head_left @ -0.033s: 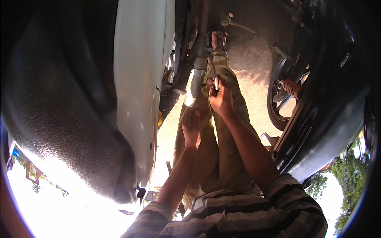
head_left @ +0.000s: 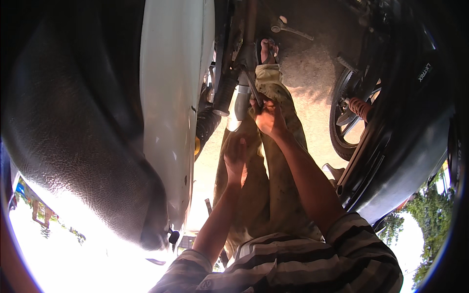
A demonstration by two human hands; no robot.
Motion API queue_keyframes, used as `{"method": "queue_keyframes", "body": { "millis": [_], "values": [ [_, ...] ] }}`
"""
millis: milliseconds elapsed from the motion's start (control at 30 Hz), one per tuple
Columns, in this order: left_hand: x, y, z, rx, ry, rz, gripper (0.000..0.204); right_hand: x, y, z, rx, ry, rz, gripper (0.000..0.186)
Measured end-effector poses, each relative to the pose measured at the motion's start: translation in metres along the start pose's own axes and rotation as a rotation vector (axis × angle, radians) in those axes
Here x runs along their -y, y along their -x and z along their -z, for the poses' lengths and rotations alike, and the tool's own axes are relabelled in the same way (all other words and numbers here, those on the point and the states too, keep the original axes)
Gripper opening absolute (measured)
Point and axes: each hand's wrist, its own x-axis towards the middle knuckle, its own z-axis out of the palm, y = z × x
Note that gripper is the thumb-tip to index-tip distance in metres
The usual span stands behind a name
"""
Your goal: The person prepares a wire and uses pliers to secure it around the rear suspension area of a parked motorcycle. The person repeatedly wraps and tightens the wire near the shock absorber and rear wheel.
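Observation:
My right hand point(head_left: 268, 116) is closed around the near end of a slim metal wrench point(head_left: 252, 87). The wrench's far end reaches up and left to the dark underside of the motorcycle, above the exhaust pipe point(head_left: 241, 105) with its shiny silver tip. Shadow hides what that end touches. Over my left knee rests my left hand point(head_left: 235, 156), just below the exhaust tip. Its thumb shows, but its other fingers are too dark to make out. A black ribbed rubber peg point(head_left: 225, 95) sticks out left of the exhaust.
The motorcycle's white side panel point(head_left: 171, 107) and black seat point(head_left: 83, 195) fill the left. Another vehicle's wheel point(head_left: 342, 112) and orange-red spring point(head_left: 360, 108) stand close on the right. A metal tool with a bar handle point(head_left: 295, 32) lies on the ground ahead, beyond my bare foot point(head_left: 267, 50).
The wrench has swung, its far end shifting left and slightly down toward the motorcycle. My right hand has turned and dropped a little with it. My left hand has stayed put.

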Motion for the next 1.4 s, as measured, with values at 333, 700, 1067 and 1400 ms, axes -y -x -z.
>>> {"method": "queue_keyframes", "body": {
  "millis": [333,700,1067,1400],
  "values": [
    [-0.018,0.017,0.000,0.022,-0.017,-0.080,0.024,-0.016,-0.016,-0.012,0.054,0.278,0.284,0.018],
    [-0.017,0.019,0.006,0.025,-0.178,-0.016,0.025,-0.001,-0.034,0.017,0.217,0.290,0.098,0.024],
    [0.014,0.012,0.010,0.001,-0.126,-0.157,0.021,-0.037,-0.032,-0.007,0.096,-0.049,0.075,0.024],
    [-0.074,-0.030,-0.014,-0.225,-0.418,-0.759,0.046,-0.021,-0.026,0.015,0.167,0.177,0.297,0.015]
  ]
}}
